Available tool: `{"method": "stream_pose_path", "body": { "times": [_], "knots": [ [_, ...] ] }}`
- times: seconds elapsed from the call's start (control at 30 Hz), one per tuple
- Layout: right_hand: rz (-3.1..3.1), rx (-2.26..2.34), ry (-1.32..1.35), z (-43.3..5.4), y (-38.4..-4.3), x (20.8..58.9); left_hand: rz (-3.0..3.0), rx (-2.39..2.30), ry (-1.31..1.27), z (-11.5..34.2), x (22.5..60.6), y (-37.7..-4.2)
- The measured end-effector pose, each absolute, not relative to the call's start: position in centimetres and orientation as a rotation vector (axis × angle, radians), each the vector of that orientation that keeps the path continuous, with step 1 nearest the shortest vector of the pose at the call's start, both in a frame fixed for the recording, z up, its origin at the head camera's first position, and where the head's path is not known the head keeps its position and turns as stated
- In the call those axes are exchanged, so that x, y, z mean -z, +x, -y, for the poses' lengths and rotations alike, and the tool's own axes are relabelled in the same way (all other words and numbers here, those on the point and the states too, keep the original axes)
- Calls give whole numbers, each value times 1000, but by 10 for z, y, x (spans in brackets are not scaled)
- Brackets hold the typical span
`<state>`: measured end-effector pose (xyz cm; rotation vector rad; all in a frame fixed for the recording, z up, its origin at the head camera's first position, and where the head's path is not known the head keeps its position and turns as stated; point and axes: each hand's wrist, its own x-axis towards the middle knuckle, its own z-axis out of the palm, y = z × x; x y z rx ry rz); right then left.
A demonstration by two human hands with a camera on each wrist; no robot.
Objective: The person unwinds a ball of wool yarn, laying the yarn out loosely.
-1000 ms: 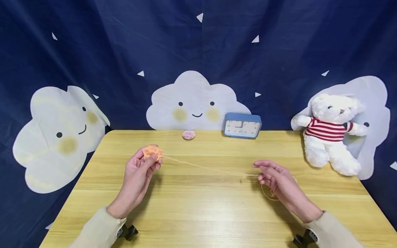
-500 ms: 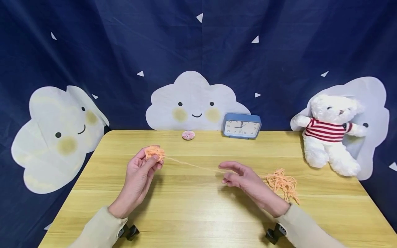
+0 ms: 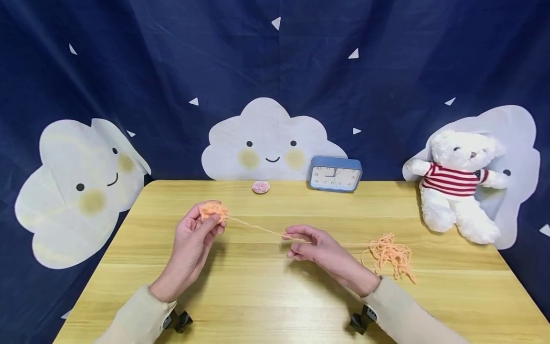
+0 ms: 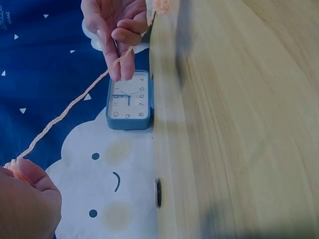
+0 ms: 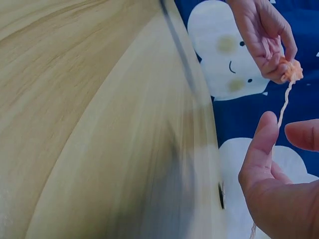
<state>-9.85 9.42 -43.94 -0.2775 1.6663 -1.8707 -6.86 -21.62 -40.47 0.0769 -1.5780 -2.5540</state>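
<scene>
My left hand point(image 3: 189, 251) pinches a small wound bundle of peach yarn point(image 3: 213, 210) between thumb and fingers. From it a single strand point(image 3: 258, 227) runs right to my right hand point(image 3: 326, 253), passing across its fingers. In the right wrist view, the thumb point(image 5: 260, 144) and the fingertip opposite stand apart, with the strand going behind the thumb. The left wrist view shows two fingers of the right hand point(image 4: 117, 30) extended and others loosely bent. Beyond that hand, the strand leads on to a loose yarn pile point(image 3: 391, 255) on the table.
A blue alarm clock point(image 3: 335, 174) stands at the back of the wooden table point(image 3: 258, 296), right of a round pink patterned object point(image 3: 260, 187). At the back right sits a white teddy bear point(image 3: 460, 186) in a striped shirt. A dark blue cloud-print curtain point(image 3: 172, 57) hangs behind.
My right hand has moved left along the strand towards the left hand, uncovering the loose yarn pile. The left hand, still holding the bundle, has barely moved.
</scene>
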Motion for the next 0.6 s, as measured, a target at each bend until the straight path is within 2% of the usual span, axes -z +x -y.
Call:
{"method": "stream_pose_path", "body": {
  "times": [0.6],
  "knots": [
    [-1823, 1942, -91, -110, -91, 429, 1549, 2567, 92, 223, 406, -66]
  ]
}}
